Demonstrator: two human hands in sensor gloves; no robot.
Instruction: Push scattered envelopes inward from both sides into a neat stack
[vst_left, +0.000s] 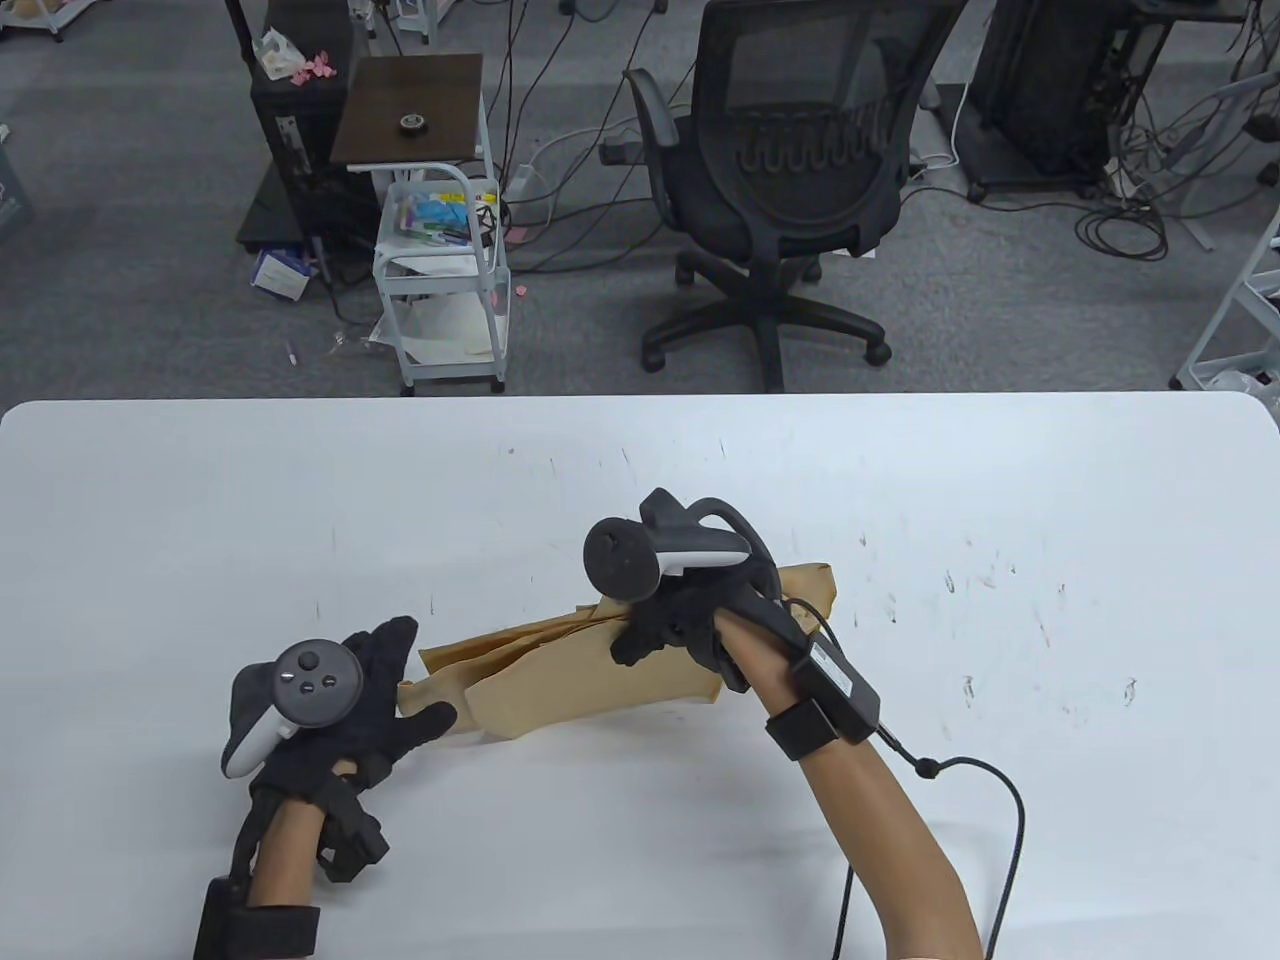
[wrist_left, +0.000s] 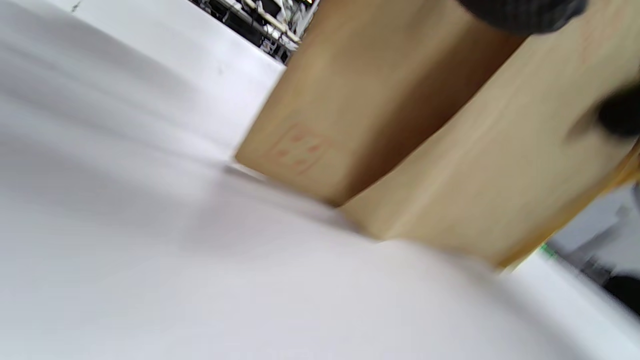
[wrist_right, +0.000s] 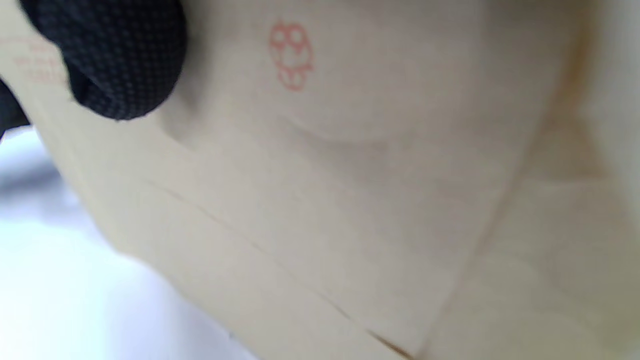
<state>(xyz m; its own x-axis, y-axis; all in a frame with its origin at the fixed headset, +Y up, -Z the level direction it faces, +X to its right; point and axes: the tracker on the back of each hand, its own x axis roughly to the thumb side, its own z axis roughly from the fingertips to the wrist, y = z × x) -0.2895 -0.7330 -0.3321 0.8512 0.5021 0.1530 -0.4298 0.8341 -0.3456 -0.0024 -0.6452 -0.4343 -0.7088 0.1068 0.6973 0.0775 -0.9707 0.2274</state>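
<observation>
Several brown paper envelopes (vst_left: 570, 685) lie in a loose, overlapping pile at the table's middle front. My left hand (vst_left: 415, 680) is open with fingers spread at the pile's left end, and the thumb touches it. My right hand (vst_left: 665, 640) sits on the pile's right part with fingers curled down over the envelopes, gripping them. In the left wrist view the envelopes (wrist_left: 400, 150) fill the upper right, blurred, with a fingertip (wrist_left: 520, 12) on them. In the right wrist view an envelope with a red stamp (wrist_right: 320, 165) is very close, with a fingertip (wrist_right: 115, 60) pressing on it.
The white table (vst_left: 1000, 520) is scuffed with small marks on its right half. Its far edge runs across the middle of the table view. A black office chair (vst_left: 790, 170) and a small cart (vst_left: 440, 260) stand beyond it. The right glove's cable (vst_left: 1000, 800) trails across the table's front right.
</observation>
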